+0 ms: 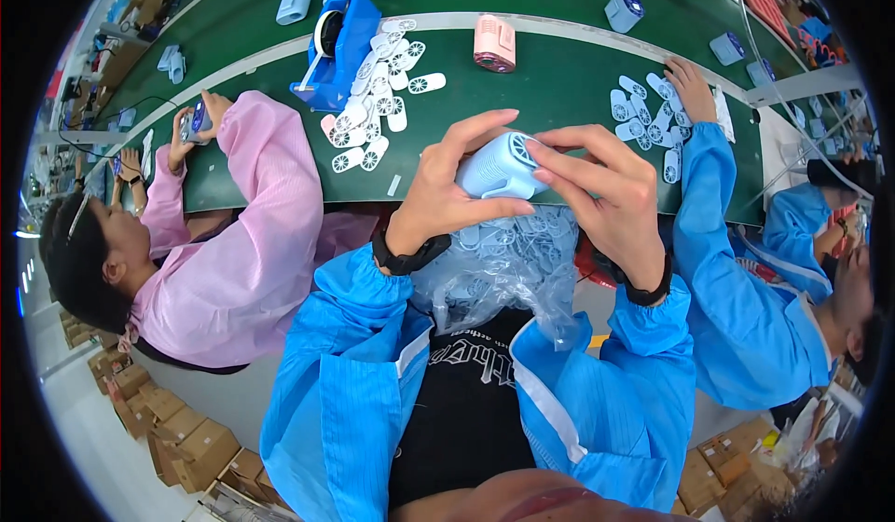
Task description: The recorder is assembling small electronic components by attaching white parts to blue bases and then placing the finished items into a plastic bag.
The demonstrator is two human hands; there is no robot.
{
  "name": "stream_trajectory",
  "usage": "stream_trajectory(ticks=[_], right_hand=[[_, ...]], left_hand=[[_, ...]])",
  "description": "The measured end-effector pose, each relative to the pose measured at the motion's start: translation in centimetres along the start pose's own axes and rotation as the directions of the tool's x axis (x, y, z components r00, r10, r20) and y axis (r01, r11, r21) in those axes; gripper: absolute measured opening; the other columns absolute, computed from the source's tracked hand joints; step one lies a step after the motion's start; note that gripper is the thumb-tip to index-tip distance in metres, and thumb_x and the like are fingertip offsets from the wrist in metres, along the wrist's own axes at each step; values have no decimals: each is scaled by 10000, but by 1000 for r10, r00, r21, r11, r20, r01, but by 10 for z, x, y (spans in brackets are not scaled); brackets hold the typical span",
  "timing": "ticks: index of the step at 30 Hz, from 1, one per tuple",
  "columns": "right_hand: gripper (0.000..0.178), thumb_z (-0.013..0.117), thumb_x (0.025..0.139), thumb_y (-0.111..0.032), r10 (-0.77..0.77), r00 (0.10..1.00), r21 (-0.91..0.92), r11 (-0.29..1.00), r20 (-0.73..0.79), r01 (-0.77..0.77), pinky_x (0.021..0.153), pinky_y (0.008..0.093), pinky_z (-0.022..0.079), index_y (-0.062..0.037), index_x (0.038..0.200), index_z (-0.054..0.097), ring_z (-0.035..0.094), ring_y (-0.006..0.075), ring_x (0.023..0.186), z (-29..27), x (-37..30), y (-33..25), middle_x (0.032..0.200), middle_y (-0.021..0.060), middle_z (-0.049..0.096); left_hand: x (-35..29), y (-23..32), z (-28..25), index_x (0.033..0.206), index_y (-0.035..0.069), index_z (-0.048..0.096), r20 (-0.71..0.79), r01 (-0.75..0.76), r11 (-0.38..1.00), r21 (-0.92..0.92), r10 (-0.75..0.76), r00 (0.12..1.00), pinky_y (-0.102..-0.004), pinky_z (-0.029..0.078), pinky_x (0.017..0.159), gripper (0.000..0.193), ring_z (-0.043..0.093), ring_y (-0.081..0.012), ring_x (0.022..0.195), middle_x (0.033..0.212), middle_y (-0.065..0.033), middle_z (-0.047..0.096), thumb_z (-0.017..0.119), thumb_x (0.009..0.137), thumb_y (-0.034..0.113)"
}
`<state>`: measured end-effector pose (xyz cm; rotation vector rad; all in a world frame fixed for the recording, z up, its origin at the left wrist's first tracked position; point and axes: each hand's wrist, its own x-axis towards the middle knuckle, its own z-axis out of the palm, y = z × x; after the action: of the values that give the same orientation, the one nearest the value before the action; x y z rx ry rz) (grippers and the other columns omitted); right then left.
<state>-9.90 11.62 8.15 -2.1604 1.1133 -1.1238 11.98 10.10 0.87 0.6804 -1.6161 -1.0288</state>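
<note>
My left hand (454,182) is wrapped round a light blue plastic housing (489,170) with ribbed sides, held tilted above the table's near edge. On its end sits a small light blue cover (524,148) with a spoked round grille. The thumb and fingers of my right hand (601,186) pinch that cover's edge against the housing. Below my hands, a clear plastic bag (503,275) full of similar light blue grille covers lies at my lap. A loose pile of pale grille covers (380,84) is spread on the green table, ahead to the left.
A blue tape dispenser (347,51) stands beside the pile. A pink housing (494,43) is straight ahead. Co-workers sit on both sides: a pink sleeve (275,140) at left, a blue sleeve (706,182) at right near more covers (653,116). Several blue housings (625,9) stand farther back.
</note>
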Motion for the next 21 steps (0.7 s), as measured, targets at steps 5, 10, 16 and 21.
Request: stream_trajectory(ticks=[5,10,16,21], right_hand=[[327,808,842,33,10,997,7,1000,72,-10,743,325,591,-71,1152,828,715,245,978,-3,-3,-4,1151,116,750],[580,891,748,-44,-22,995,-20,1000,95,24,861,390,600,-47,1308,737,704,311,1091,8,-10,-3,1248,135,726],[929,958,563,-134,-103,994,-59,993,-45,100,1011,469,548,0,1412,604,679,387,1162,40,-27,23,1351,178,688],[921,948,524,-136,-84,991,54,994,-101,90,979,464,553,-3,1378,632,682,385,1157,49,-29,24,1345,187,690]], left_hand=[[-7,-2,-5,1489,55,549,45,-87,982,167,81,996,-388,599,944,948,758,-270,1106,1251,-177,755,1026,694,253],[-8,3,-4,1444,34,542,64,-43,988,146,34,997,-376,596,922,819,741,-258,1088,1238,-179,728,972,778,241],[-7,2,12,1378,-7,533,-125,112,993,21,-109,986,-369,574,883,584,711,-245,1040,1151,-190,705,799,941,274],[-6,-10,20,1434,5,411,-257,-189,959,-212,132,957,-439,550,953,669,673,-321,1092,1194,-272,657,614,1040,507]])
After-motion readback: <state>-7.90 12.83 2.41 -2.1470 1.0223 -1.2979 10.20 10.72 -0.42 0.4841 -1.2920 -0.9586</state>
